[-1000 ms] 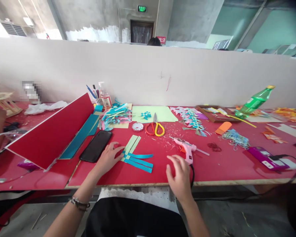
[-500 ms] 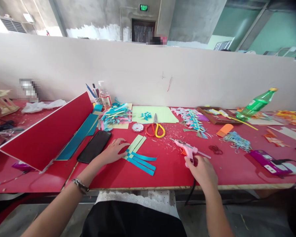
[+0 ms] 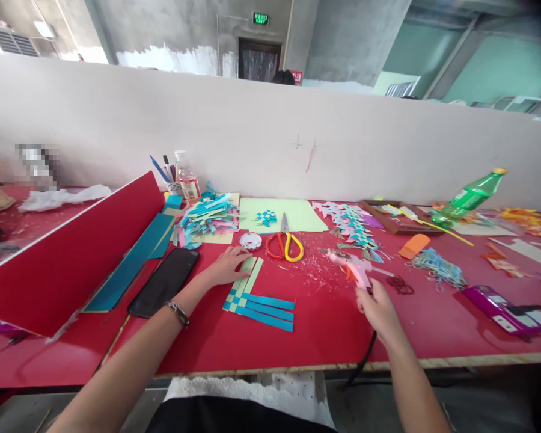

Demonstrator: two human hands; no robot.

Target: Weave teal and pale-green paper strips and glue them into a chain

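A small weave of blue and pale green paper strips (image 3: pixel 238 300) lies flat on the red table, its blue ends pointing right and its green ends pointing away from me. At the far ends of the green strips is my left hand (image 3: pixel 228 266), fingers bent and closed on the outer strip; the fingertips are partly hidden. Off to the right, my right hand (image 3: pixel 379 308) grips the handle of a pink hot glue gun (image 3: pixel 354 264), held with its nozzle toward the left. A black cord hangs from the gun over the table edge.
Scissors (image 3: pixel 285 240) and a small white lid (image 3: pixel 250 241) lie beyond the weave. A black phone (image 3: pixel 165 282) and a red board (image 3: pixel 85 252) are on the left. Paper strips (image 3: pixel 210 218) are heaped behind; a green bottle (image 3: pixel 471 198) and purple power strip (image 3: pixel 500 310) are right.
My left hand has moved from the weave's corner to the far ends of the green strips. The weave has turned slightly. My right hand has shifted the glue gun a little right.
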